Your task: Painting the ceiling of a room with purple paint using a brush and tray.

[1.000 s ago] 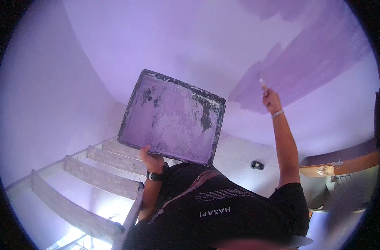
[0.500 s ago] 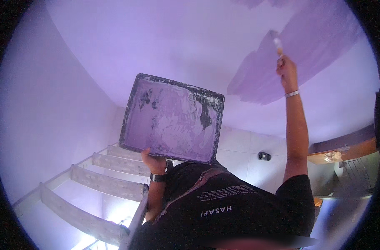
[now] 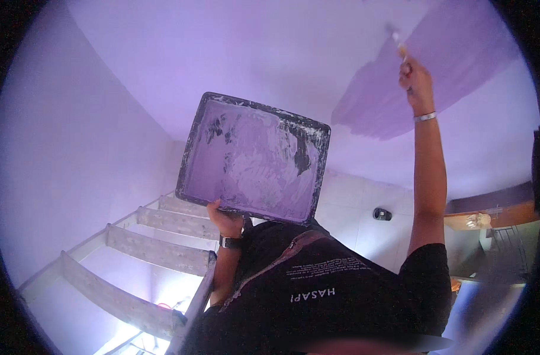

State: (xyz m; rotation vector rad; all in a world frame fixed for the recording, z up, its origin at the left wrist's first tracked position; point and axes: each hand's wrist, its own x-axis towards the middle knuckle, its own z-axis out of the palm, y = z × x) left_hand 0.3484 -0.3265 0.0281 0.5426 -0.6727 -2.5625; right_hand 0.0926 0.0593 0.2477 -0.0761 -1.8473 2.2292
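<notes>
My left hand (image 3: 227, 222) pinches the lower edge of a black rectangular paint tray (image 3: 270, 109) smeared inside with purple and whitish paint; my thumb lies over the rim, and the fingers underneath are hidden from me. The tray is tilted, its inside facing me, just above the front of my black short-sleeved shirt (image 3: 341, 284). A dark-banded wristwatch (image 3: 230, 242) sits on my left wrist, just below the tray. Well beyond the tray's upper right corner, my right hand (image 3: 418, 83) has its fingers curled tight round the handle of a slim pale-handled paintbrush (image 3: 402, 50), with a silvery bracelet (image 3: 425, 117) on that wrist. The brush's dark tip is blurred, so I can't tell whether it touches the smooth pale lilac surface (image 3: 270, 47) that spreads above the tray. A darker purple painted patch (image 3: 459, 65) covers part of that surface, up and right of the tray. Below and left of the tray stands a pale, paint-speckled ladder (image 3: 157, 251) with broad flat rungs; below and right of it is a small black rounded object (image 3: 382, 214).
</notes>
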